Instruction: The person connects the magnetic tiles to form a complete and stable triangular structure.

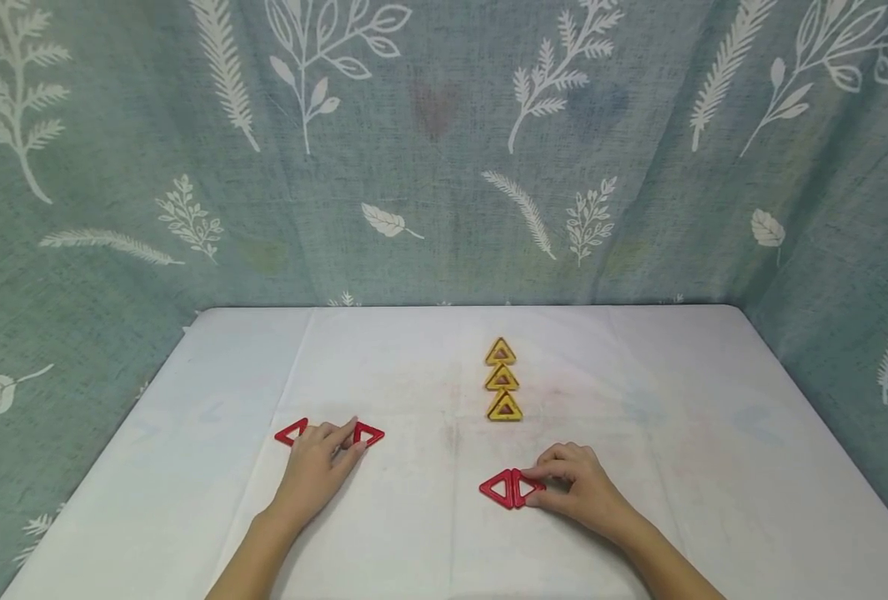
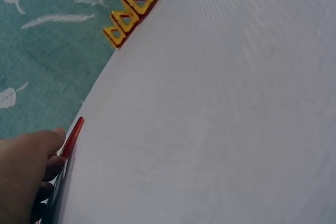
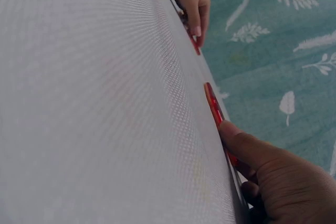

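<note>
On the left of the table, my left hand [image 1: 316,462] pinches a red triangle tile [image 1: 373,432] between thumb and index finger. A second red triangle tile [image 1: 288,432] lies on that hand's other side, partly hidden by it. Nearer the middle, my right hand [image 1: 579,487] pinches a red triangle tile [image 1: 519,492] by its outer corner. That tile's straight edge is against another red triangle tile [image 1: 494,489], the two forming a diamond. In the right wrist view, the thumb of the right hand [image 3: 283,177] lies on the red tile [image 3: 214,100].
Yellow triangle tiles stand in a column toward the back: a far one [image 1: 500,340], a middle one [image 1: 502,368] and a near one [image 1: 505,396]. A white cloth covers the table [image 1: 383,533]. Behind it hangs a green leaf-patterned curtain [image 1: 428,167].
</note>
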